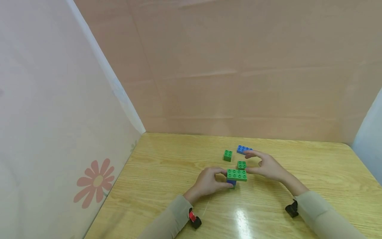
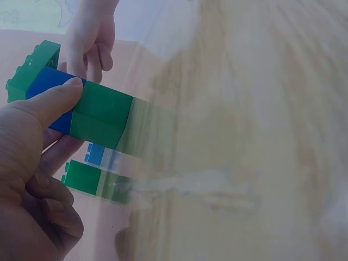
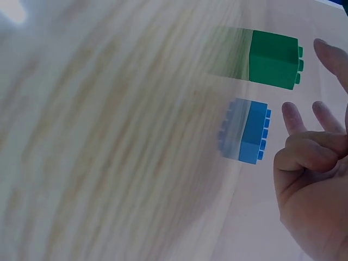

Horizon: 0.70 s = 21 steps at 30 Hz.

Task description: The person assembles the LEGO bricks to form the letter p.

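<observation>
Green and blue bricks form a stack [image 1: 232, 182] near the middle of the wooden tabletop [image 1: 167, 159]: a long green brick [image 1: 236, 175] on top, a blue brick [image 2: 51, 82] beneath it, and a lower green brick [image 2: 103, 111] at the base. The left hand [image 1: 207, 182] is clamped on the stack, its thumb pressed against the blue brick. Whether the base bears on the tabletop cannot be determined. The right hand [image 1: 267, 167] holds nothing; its thumb and forefinger stand apart, just right of a small green brick [image 1: 241, 164] on the far side of the stack. Farther off lie a second small green brick [image 1: 227, 155], to the left, and a long blue brick [image 1: 243, 149], partly hidden behind the right forefinger. Beige sleeves [image 1: 316, 207] cover both forearms.
</observation>
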{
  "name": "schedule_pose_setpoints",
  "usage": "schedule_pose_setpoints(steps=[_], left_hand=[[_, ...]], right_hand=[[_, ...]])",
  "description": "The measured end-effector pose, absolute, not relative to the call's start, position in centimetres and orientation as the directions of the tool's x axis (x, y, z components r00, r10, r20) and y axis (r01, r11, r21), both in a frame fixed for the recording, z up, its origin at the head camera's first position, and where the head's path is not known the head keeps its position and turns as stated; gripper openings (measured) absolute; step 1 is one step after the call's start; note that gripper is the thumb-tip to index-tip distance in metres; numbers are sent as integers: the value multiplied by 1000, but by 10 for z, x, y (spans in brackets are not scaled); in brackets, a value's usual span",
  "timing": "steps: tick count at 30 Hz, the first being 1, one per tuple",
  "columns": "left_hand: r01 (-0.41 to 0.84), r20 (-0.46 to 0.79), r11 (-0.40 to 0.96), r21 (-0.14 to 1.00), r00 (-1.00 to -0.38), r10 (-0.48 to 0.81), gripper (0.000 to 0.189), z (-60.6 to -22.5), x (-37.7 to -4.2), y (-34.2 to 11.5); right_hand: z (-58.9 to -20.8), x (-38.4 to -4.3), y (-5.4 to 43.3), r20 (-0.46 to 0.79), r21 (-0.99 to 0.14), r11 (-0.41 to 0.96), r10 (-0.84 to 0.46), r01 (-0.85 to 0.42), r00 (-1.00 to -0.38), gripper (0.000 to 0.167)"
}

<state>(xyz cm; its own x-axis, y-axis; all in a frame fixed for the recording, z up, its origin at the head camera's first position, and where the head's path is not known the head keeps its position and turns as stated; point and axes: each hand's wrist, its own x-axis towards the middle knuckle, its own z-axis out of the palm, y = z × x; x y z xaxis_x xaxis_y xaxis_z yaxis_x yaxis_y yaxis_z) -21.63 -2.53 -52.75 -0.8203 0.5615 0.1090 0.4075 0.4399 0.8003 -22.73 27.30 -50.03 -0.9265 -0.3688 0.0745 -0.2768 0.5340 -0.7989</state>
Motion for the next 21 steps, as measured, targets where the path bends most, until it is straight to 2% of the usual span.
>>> schedule_pose_setpoints(steps=[14, 21], left_hand=[[404, 107, 446, 799, -824, 556, 37, -526, -217, -26], [397, 103, 440, 806, -825, 556, 35, -528, -217, -25]], right_hand=[[-505, -233, 266, 1, -800, 551, -397, -240, -918, 67], [-510, -234, 266, 10, -775, 576, -400, -260, -916, 57]])
